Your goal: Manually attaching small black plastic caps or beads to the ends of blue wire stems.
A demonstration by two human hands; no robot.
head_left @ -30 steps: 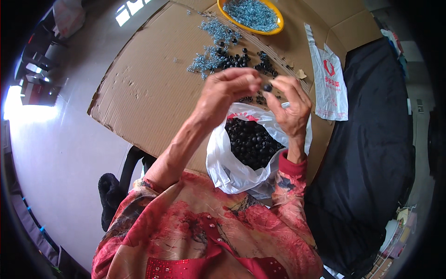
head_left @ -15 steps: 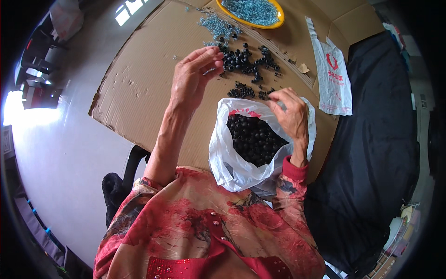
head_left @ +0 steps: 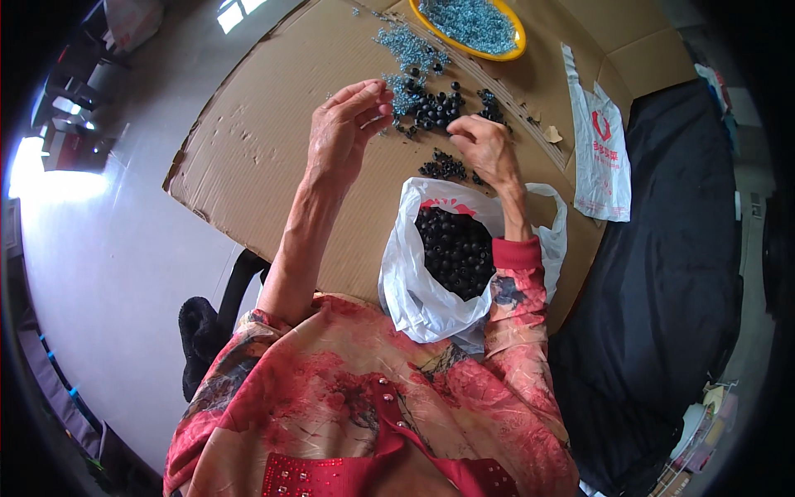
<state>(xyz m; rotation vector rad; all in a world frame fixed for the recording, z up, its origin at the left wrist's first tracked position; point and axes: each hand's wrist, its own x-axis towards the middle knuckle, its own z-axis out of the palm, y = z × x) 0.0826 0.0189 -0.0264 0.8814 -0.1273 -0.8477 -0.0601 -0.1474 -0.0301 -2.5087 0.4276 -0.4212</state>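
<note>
My left hand [head_left: 344, 132] hovers over the cardboard, left of the bead piles. Its thumb and fingertips are drawn together, and anything in them is too small to make out. My right hand [head_left: 487, 151] reaches past a white plastic bag [head_left: 397, 282] to the right side of the black bead pile [head_left: 437, 109]. Its fingers are curled together, their tips partly hidden. Inside the open bag lie many round black beads [head_left: 455, 248]. Smaller dark pieces [head_left: 443, 165] sit in a cluster between bag and pile. Tiny blue beads [head_left: 406, 48] are scattered beyond.
A yellow bowl [head_left: 519, 48] of tiny blue beads stands at the far edge. A flat white plastic bag [head_left: 603, 157] lies on the right of the cardboard sheet [head_left: 248, 149]. Black cloth [head_left: 662, 273] covers the area farther right. A torn brown scrap [head_left: 552, 134] lies near the bowl.
My right hand has moved away from the bag's far rim, forward and left to the black bead pile. My left hand stays nearly in place, fingers still together. The view has shifted slightly.
</note>
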